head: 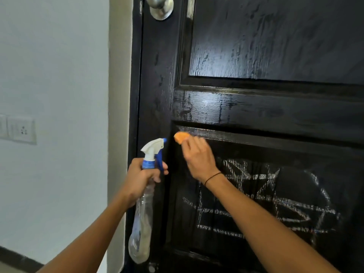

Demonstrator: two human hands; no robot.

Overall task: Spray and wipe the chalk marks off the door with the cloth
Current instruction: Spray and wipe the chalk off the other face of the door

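A black panelled door [256, 107] fills the right of the head view, its upper panel and cross rail streaked wet. White chalk marks [275, 201], stars and lines, cover the lower panel. My right hand [197, 156] holds an orange cloth [181, 137] pressed against the top left corner of that lower panel, above the chalk. My left hand [141, 178] grips the neck of a clear spray bottle [143, 209] with a white and blue trigger head, its nozzle pointing right toward the door, a finger on the trigger.
A silver round door knob [160, 6] sits at the top near the door's left edge. The cream door frame [119, 95] and a white wall with a switch and socket plate [18, 129] lie to the left.
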